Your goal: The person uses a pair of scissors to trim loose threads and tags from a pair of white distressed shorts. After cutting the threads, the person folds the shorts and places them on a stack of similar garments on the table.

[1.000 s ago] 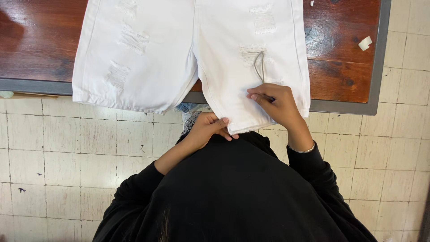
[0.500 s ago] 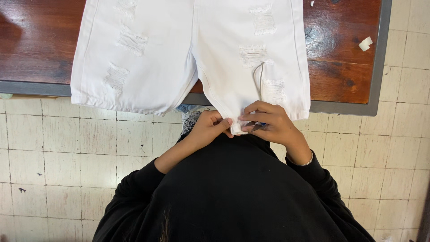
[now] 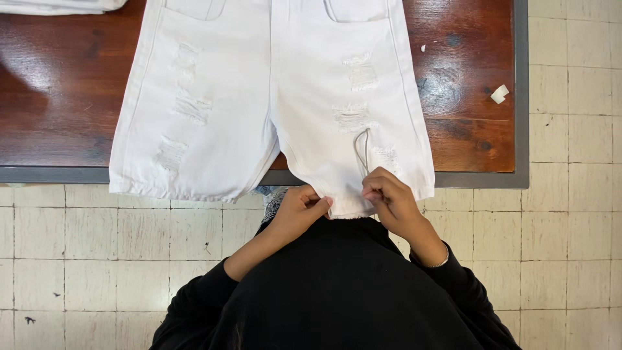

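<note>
White ripped shorts (image 3: 259, 110) lie flat on the dark wooden tabletop (image 3: 58, 97), legs hanging over the near edge. Both hands pinch the right leg's hem: left hand (image 3: 299, 210) and right hand (image 3: 389, 199), fingers closed on fabric.

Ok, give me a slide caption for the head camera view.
Both hands, left hand and right hand, pinch the hem of white ripped shorts spread on a dark wooden table.

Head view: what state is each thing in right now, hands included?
White shorts: spread flat on table, leg hems hanging over the edge.
Left hand: pinching the hem.
Right hand: pinching the hem, at a thread loop.
Table: dark wood, grey rim.
</note>
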